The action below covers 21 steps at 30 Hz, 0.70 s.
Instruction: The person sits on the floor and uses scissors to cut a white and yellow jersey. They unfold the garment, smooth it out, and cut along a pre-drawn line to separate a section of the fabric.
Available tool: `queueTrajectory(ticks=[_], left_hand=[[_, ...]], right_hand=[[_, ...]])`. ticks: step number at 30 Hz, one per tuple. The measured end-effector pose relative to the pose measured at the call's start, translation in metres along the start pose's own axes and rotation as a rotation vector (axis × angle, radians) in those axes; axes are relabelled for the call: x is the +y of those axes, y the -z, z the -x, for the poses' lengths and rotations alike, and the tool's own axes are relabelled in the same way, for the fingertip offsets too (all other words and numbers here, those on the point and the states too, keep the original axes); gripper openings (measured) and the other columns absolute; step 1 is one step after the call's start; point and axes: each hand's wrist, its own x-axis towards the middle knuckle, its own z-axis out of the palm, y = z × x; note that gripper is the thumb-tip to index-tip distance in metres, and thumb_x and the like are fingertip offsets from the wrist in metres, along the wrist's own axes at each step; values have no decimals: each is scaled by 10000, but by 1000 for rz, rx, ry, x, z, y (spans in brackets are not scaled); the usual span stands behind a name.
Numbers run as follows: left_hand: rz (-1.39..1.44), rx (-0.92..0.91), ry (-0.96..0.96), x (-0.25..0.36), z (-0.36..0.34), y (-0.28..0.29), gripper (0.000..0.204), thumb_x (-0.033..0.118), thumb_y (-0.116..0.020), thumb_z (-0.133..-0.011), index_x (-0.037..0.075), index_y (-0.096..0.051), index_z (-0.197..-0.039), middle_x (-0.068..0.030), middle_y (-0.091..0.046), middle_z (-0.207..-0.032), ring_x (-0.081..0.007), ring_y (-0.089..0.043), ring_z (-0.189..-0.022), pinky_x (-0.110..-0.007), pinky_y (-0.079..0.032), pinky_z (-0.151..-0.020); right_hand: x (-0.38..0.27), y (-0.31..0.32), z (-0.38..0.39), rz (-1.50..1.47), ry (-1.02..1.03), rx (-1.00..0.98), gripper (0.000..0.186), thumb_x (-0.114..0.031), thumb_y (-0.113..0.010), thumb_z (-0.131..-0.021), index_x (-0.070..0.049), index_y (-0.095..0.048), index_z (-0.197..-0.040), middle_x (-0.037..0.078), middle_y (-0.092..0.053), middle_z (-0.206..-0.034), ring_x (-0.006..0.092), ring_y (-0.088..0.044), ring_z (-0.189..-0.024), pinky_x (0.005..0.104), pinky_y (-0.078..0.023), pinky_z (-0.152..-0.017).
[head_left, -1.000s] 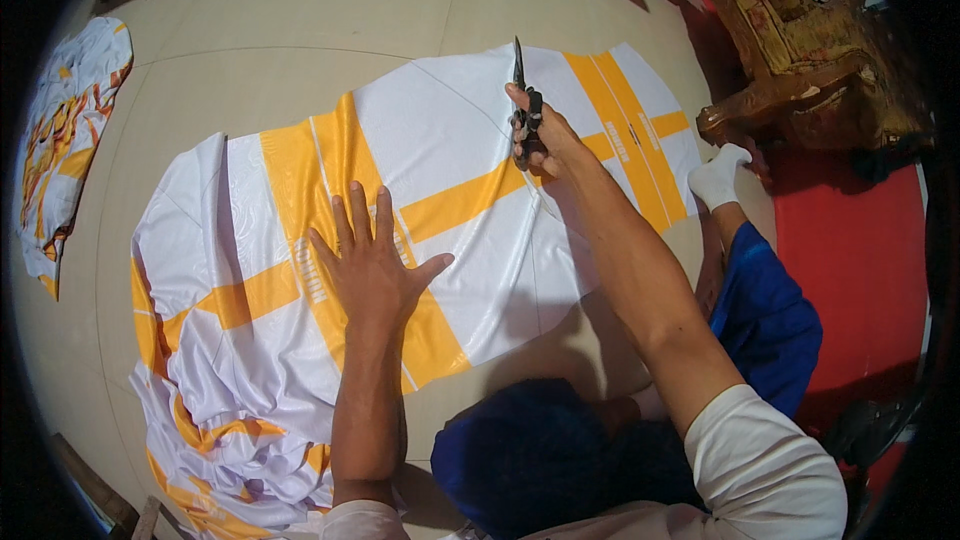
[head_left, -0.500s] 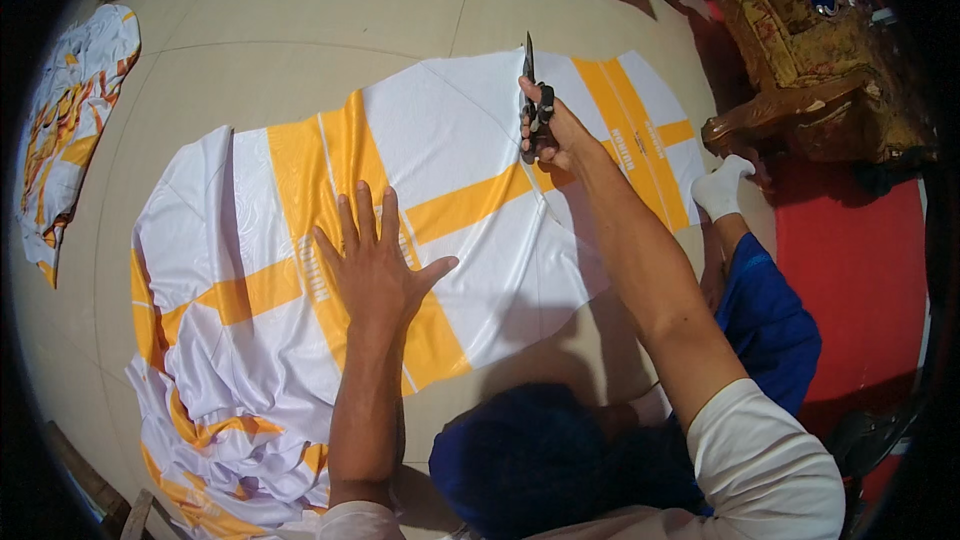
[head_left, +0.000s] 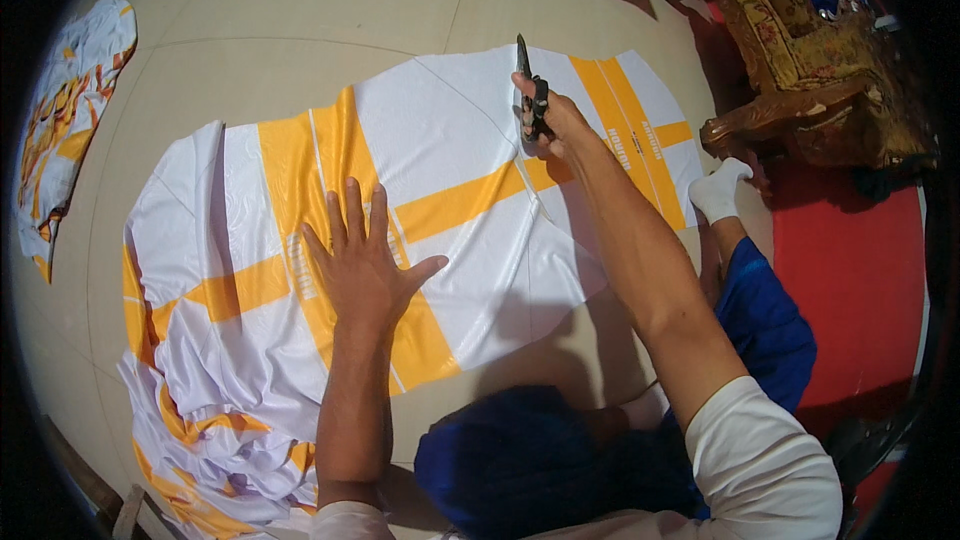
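White fabric with yellow bands (head_left: pixel 450 90) lies spread over the tiled floor, rumpled into a heap at its lower left. My left hand (head_left: pixel 360 255) rests flat on a wide yellow band, fingers spread. My right hand (head_left: pixel 548 115) grips black scissors (head_left: pixel 521 48) near the far edge of the fabric, blades pointing away from me at a long crease or slit running toward me. Whether the blades are open is hard to make out.
Another rumpled white, yellow and red cloth (head_left: pixel 75 110) lies at far left. A carved wooden chair with patterned upholstery (head_left: pixel 775 50) stands upper right, by red flooring (head_left: pixel 850 270). My socked foot (head_left: pixel 715 190) and blue-clad legs (head_left: pixel 760 330) border the fabric's right and near side.
My right hand and the scissors have moved slightly farther away from me, toward the fabric's far edge. My left hand stays spread on the same band; the view has shifted slightly.
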Motion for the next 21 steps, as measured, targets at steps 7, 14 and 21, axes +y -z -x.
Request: queueTrajectory(ticks=[7,14,21], left_hand=[[-101,56,3,10,8,6,1099,652,-760,-612,163,-346,-1504,-87,-205,-1609,-282,-149,-1491,-593,-77,-1175],[-245,33,21,1,18,9,1073,627,-748,-654,194,-298,-1526,-81,-178,-1618,-277,-133,-1497,-563,-65,-1184],[-337,-139,335,-94,16,34,1008,615,-711,-739,115,-299,-1511,-218,-248,-1566,-378,-239,-1448,-549,-245,-1147]], right_hand=[[-41,78,58,-130,111,-241,518,-660,-579,-860,-152,-559,-762,-6,-586,-679,97,-593,-570,205,-388,-423],[27,285,192,128,180,-134,499,-580,-556,-919,-86,-567,-848,41,-584,-695,167,-589,-611,271,-465,-580],[161,404,270,55,-136,-255,522,-567,-594,-898,-67,-579,-749,50,-588,-639,169,-586,-545,284,-455,-521]])
